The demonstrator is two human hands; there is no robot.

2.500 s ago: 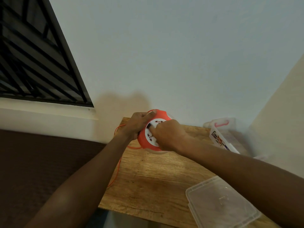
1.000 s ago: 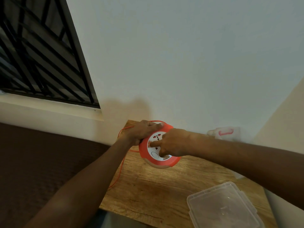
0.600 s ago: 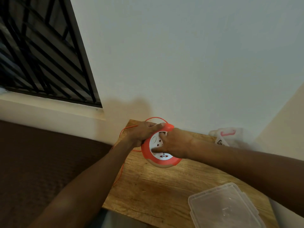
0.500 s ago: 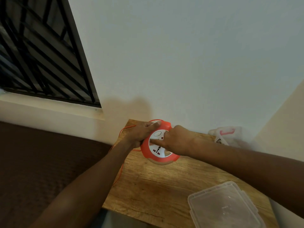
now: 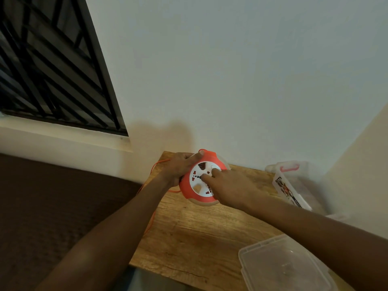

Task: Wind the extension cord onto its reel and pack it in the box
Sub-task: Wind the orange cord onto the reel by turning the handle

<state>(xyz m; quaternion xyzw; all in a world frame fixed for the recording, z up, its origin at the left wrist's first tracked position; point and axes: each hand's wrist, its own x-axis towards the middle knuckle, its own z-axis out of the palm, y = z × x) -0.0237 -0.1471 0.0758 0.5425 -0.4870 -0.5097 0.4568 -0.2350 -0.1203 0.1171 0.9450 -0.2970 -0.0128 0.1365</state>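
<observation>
We have the reel tilted at the far middle of the desk, our left hand clamped on its left rim, our right hand fingers pressed on its face. Loose cord trails left and nearward, so it feeds in from the left hand's side.

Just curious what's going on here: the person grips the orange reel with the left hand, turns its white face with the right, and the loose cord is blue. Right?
Not quite: the head view shows the loose cord is orange, not blue. The left hand does grip the orange reel, and the right hand is on its white face.
</observation>
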